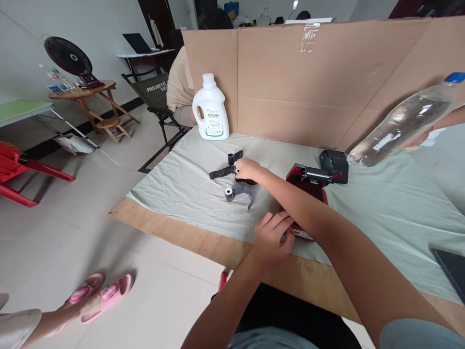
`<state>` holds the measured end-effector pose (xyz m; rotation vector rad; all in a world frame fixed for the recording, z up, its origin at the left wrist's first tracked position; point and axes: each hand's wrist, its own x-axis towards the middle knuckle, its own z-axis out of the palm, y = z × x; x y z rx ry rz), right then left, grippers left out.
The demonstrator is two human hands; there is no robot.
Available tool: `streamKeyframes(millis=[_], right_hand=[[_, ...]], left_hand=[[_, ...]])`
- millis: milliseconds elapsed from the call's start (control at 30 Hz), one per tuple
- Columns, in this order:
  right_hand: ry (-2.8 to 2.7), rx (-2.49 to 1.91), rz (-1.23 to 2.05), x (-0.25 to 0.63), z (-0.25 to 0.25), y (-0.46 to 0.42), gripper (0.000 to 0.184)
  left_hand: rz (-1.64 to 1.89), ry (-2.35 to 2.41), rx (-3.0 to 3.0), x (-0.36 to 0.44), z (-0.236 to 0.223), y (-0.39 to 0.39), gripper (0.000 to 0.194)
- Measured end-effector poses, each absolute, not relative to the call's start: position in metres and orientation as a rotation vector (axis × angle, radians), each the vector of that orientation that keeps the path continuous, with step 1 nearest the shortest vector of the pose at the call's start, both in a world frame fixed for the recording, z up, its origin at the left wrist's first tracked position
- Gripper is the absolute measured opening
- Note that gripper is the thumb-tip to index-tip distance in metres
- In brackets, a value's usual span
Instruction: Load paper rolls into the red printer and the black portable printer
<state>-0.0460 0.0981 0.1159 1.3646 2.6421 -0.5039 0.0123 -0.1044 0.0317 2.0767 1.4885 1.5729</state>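
My right hand (248,169) reaches across the table, fingers closed on a small black roll (238,170); part of it is hidden under the fingers. A loose dark strip (222,172) extends left from beside the fingertips. Close by are another black roll (231,158), just behind the hand, and a dark roll with a white core (228,194), partly unwound, in front. My left hand (273,236) grips the near left edge of a red and black device (303,233), whose lid is raised with a silver roller (315,173). My right forearm covers part of the device.
A white detergent bottle (211,109) stands before a cardboard screen (290,87). A black box-shaped object (334,166) and a large clear bottle with a blue cap (403,123) are right. A dark flat device (452,271) lies at the right edge. Other people are nearby.
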Motion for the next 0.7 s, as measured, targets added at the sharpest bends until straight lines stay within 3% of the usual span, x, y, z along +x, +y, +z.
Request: streamKeyframes(millis=[167,333,400,467,567,700], right_hand=[[2.867,1.429,-0.701,-0.008,0.145,0.095,0.026],[3.099,1.445,-1.478,0.080,0.192,0.055,0.022],[3.079,1.526,-1.723,0.120,0.203,0.030,0.024],[2.964,1.557,-2.021,0.156,0.206,0.008,0.030],[2.718,1.623,-2.388,0.193,0.197,-0.014,0.036],[2.484,1.709,-2.696,0.213,0.178,-0.023,0.039]], left_hand=[[1.634,1.439,2.098,0.013,0.029,-0.105,0.037],[2.016,1.570,1.923,0.001,0.029,-0.109,0.033],[2.166,1.645,1.732,-0.006,0.037,-0.111,0.042],[2.055,1.617,1.622,-0.008,0.048,-0.112,0.062],[1.621,1.434,1.722,0.004,0.062,-0.114,0.087],[1.441,1.281,1.740,0.036,0.068,-0.120,0.096]])
